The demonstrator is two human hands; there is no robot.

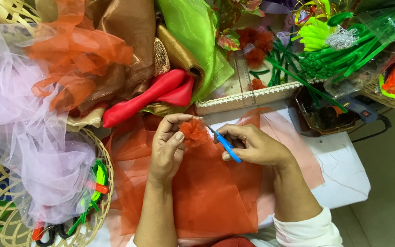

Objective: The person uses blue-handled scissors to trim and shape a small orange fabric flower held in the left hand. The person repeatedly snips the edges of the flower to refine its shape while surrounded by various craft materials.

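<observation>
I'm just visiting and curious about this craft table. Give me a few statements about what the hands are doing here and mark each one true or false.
1. The right hand holds blue-handled scissors. True.
2. The left hand pinches an orange tuft. True.
3. The scissors point away from the tuft. False: their tips point toward it.
4. Orange mesh fabric lies under both hands. True.
5. The wicker basket sits right of the hands. False: it is on the left.
6. The lilac tulle is folded flat. False: it lies in a loose heap.
</observation>
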